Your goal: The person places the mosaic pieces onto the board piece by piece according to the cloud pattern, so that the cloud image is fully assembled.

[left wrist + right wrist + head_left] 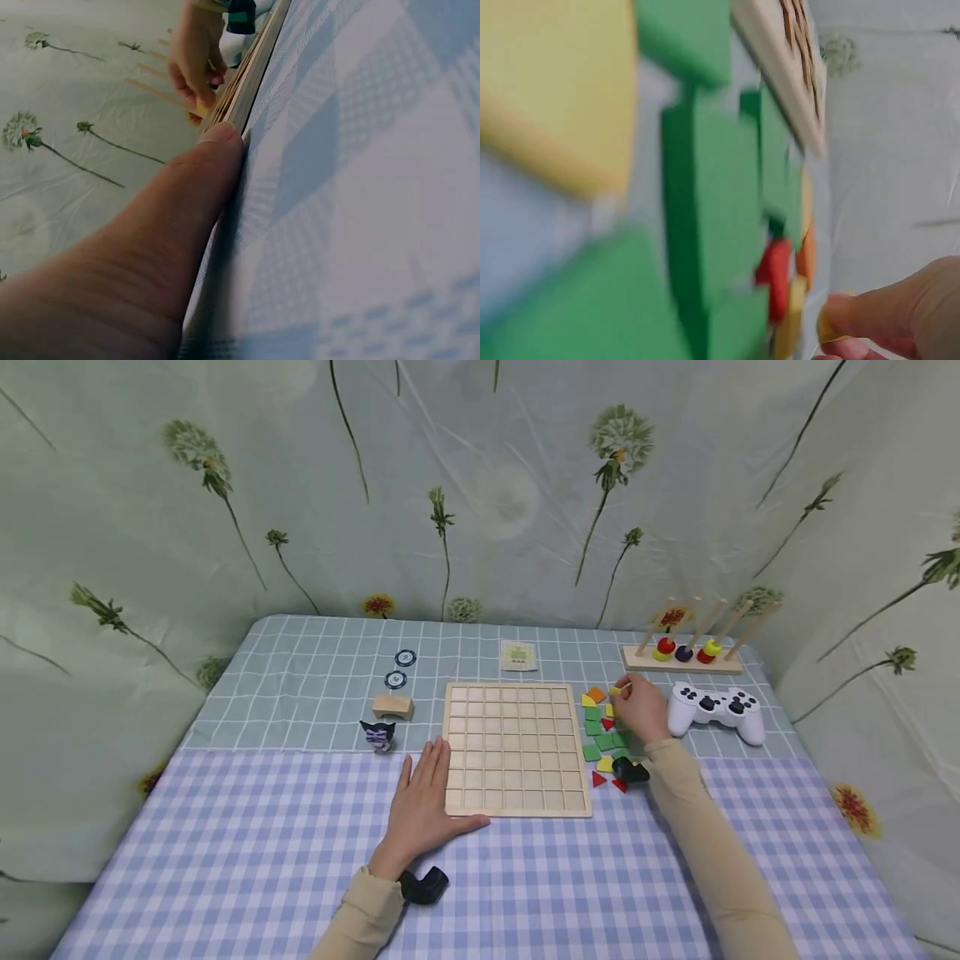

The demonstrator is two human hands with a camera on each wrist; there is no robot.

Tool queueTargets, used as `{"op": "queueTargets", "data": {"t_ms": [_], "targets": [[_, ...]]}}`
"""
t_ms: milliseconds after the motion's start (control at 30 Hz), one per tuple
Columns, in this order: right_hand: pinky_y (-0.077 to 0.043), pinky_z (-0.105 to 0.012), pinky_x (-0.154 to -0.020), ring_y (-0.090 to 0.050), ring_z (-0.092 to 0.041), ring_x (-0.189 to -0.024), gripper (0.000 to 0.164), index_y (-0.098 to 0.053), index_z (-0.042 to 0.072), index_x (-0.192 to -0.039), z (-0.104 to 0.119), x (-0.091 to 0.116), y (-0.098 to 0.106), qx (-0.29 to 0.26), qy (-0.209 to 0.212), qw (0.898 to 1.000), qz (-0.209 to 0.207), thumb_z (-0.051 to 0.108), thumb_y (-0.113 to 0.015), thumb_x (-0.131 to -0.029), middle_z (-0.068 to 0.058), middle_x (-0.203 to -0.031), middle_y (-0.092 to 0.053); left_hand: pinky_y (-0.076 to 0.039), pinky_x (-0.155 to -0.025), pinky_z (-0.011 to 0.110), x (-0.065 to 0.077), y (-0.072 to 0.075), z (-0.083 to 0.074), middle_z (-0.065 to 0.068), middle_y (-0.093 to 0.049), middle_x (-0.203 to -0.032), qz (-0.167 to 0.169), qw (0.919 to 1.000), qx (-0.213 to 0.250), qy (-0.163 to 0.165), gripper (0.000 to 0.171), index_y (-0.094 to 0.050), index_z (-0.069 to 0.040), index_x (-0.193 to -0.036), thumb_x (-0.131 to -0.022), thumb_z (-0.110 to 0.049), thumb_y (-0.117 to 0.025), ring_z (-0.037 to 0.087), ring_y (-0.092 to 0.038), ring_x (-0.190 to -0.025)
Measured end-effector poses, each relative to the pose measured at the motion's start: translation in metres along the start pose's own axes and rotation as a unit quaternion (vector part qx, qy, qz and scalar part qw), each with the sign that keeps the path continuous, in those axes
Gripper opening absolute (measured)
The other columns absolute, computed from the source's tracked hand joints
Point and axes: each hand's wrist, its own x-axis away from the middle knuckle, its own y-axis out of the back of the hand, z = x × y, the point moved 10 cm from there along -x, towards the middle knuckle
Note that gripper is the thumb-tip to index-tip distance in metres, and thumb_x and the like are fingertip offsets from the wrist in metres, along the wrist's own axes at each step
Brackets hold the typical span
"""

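Observation:
A square wooden grid board lies flat on the table. My left hand rests at its near left corner, fingers straight along the left side and thumb along the front edge; in the left wrist view the thumb touches the board's rim. Right of the board, my right hand pinches a small yellow block between thumb and fingers, just above other flat blocks. Those include green squares, red triangles, an orange block and yellow pieces.
Behind the right hand stands a wooden peg rack with coloured beads. A white game controller lies to its right. Left of the board are a wooden arch block, a small figurine and two chips. A small pale square item lies behind the board.

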Motion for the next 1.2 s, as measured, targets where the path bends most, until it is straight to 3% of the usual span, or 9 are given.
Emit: {"op": "queueTargets", "data": {"t_ms": [167,333,500,700,867,1067,1200], "targets": [[-0.038,-0.033,-0.055,-0.05,-0.026,-0.065,0.024,-0.061,-0.003,-0.112,0.042,0.006,-0.007,-0.061,0.073,0.995,-0.013,0.009,-0.06,-0.091,-0.015,-0.085,-0.057,-0.002,-0.113,0.046,0.0,0.001,0.002,0.016,-0.016,-0.155,-0.004,1.0,-0.001,0.002,0.124,-0.017,0.002,-0.149,-0.066,-0.077,-0.062,0.025,-0.011,-0.142],[-0.042,-0.033,-0.059,-0.053,-0.024,-0.068,0.02,-0.062,0.001,-0.108,0.081,0.011,-0.034,-0.148,0.105,0.982,0.042,0.01,-0.061,-0.09,-0.013,-0.087,-0.058,-0.002,-0.113,0.045,-0.001,-0.001,0.002,0.017,-0.019,-0.154,-0.003,1.0,0.0,0.008,0.125,-0.016,0.002,-0.15,-0.065,-0.078,-0.061,0.027,-0.011,-0.143],[-0.045,-0.032,-0.062,-0.057,-0.021,-0.07,0.016,-0.062,0.003,-0.098,0.107,0.013,-0.064,-0.184,0.109,0.972,0.1,0.013,-0.068,-0.087,-0.009,-0.085,-0.063,-0.003,-0.113,0.045,-0.002,-0.003,0.002,0.017,-0.021,-0.154,-0.008,0.9999,-0.005,0.011,0.125,-0.018,0.002,-0.15,-0.065,-0.079,-0.061,0.027,-0.012,-0.142],[-0.044,-0.03,-0.062,-0.054,-0.019,-0.068,0.014,-0.063,0.002,-0.09,0.129,0.014,-0.091,-0.202,0.116,0.962,0.142,0.012,-0.071,-0.085,-0.007,-0.083,-0.062,-0.002,-0.113,0.046,-0.001,-0.005,0.002,0.016,-0.02,-0.154,-0.007,0.9998,-0.008,0.017,0.126,-0.017,0.002,-0.15,-0.065,-0.08,-0.06,0.028,-0.011,-0.142],[-0.043,-0.03,-0.063,-0.053,-0.019,-0.067,0.013,-0.067,0.002,-0.092,0.139,0.013,-0.103,-0.203,0.132,0.959,0.148,0.011,-0.072,-0.084,-0.005,-0.081,-0.063,-0.001,-0.113,0.047,-0.001,-0.005,0.0,0.016,-0.018,-0.155,-0.004,0.9998,-0.002,0.019,0.126,-0.016,0.003,-0.15,-0.066,-0.079,-0.06,0.029,-0.01,-0.143],[-0.045,-0.032,-0.067,-0.055,-0.017,-0.07,0.011,-0.07,0.008,-0.091,0.141,0.011,-0.115,-0.183,0.121,0.963,0.16,0.015,-0.074,-0.084,-0.001,-0.078,-0.063,0.0,-0.113,0.046,-0.001,-0.005,0.001,0.016,-0.017,-0.155,-0.001,0.9997,-0.01,0.02,0.126,-0.015,0.003,-0.15,-0.066,-0.08,-0.06,0.028,-0.009,-0.143],[-0.045,-0.033,-0.068,-0.055,-0.016,-0.071,0.01,-0.071,0.012,-0.09,0.142,0.011,-0.117,-0.138,0.123,0.969,0.165,0.02,-0.073,-0.085,0.001,-0.079,-0.062,0.0,-0.113,0.046,-0.001,-0.006,0.002,0.017,-0.016,-0.155,0.002,0.9997,-0.011,0.019,0.127,-0.014,0.003,-0.15,-0.066,-0.081,-0.058,0.028,-0.008,-0.143]]}}
